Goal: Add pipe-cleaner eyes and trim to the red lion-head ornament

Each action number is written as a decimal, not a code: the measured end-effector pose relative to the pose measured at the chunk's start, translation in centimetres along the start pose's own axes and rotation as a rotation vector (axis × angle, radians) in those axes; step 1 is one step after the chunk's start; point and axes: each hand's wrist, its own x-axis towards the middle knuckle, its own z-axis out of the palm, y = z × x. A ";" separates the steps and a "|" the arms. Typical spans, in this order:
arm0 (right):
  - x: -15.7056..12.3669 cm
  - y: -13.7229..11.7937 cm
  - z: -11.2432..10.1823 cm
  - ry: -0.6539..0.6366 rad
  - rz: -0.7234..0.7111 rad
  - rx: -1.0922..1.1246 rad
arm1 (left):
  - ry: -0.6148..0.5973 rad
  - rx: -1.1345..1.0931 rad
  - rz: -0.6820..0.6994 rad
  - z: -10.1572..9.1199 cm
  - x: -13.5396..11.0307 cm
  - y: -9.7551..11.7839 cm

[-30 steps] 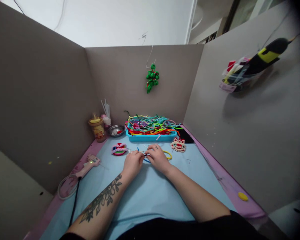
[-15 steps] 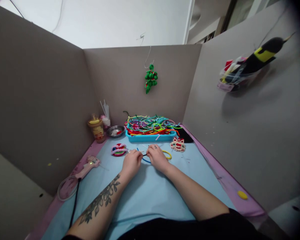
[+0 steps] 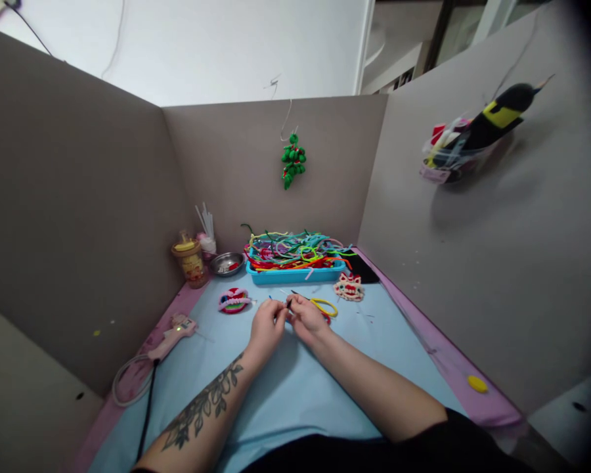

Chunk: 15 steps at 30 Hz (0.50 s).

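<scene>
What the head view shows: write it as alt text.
Left hand and right hand hold a small dark piece over blue cloth. Behind them sits a blue tray of pipe cleaners; a pink glue gun lies left.

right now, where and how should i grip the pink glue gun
Probably by the handle, with the left hand coming from the near right side. The pink glue gun lies down, its handle slanting toward the near left with a black cord trailing; the wider head lies farther off.
</scene>
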 end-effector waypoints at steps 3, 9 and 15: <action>-0.3 0.2 0.4 -0.086 0.058 0.200 | 0.026 -0.019 0.019 0.3 -0.3 0.5; -0.2 -0.9 -1.0 -0.038 -0.044 -0.236 | 0.029 0.022 0.008 -0.6 0.0 -0.6; -0.3 -2.9 -2.3 -0.091 -0.682 -1.171 | -0.062 0.231 0.023 -1.3 0.4 -1.8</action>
